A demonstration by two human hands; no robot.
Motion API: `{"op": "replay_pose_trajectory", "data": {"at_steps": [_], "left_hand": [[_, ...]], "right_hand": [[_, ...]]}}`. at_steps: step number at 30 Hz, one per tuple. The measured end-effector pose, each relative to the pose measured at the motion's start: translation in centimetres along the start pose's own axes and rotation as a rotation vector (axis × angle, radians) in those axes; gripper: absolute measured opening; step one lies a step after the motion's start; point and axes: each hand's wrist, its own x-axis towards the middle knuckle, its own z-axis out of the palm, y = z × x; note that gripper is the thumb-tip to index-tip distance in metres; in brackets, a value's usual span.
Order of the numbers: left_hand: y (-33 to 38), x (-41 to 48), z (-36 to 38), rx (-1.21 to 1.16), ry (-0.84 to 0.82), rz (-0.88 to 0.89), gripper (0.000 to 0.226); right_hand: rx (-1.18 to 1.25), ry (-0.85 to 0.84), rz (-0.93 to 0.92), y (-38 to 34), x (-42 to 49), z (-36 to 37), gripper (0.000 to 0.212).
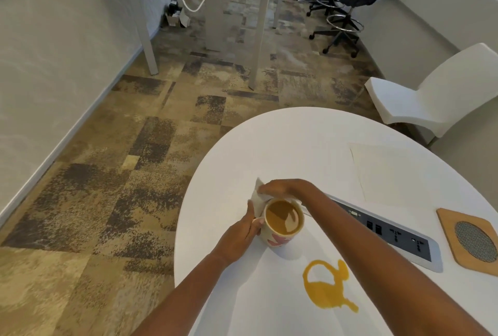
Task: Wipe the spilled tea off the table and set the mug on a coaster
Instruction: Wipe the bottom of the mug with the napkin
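left hand [242, 230] grips the cream flowered mug [283, 224] on the white oval table [283, 147]; right hand [280, 189] pinches a white paper napkin [257, 194] just beyond it — amber tea puddle [327, 291] lies nearer, rightward — wooden square coaster [458, 230] far right.

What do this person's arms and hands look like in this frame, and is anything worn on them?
Both arms are bare. The left hand and the right hand wear no gloves, and no sleeve shows on either forearm down to the bottom edge of the picture. Neither wrist shows a watch, band or bracelet. The fingers are too small in this view to rule out rings.
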Motion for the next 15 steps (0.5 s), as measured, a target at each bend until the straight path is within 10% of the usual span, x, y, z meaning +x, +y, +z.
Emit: {"op": "replay_pose_trajectory", "data": {"at_steps": [5, 15], "left_hand": [[0.3, -0.2, 0.5, -0.008, -0.033, -0.093, 0.064], [-0.2, -0.2, 0.7, 0.126, -0.013, -0.110, 0.064]], "right_hand": [[-0.292, -0.116, 0.039, -1.5, 2.0, 1.4, 0.046], [0.209, -0.073, -0.024, 3.3, 3.6, -1.6, 0.027]]}}
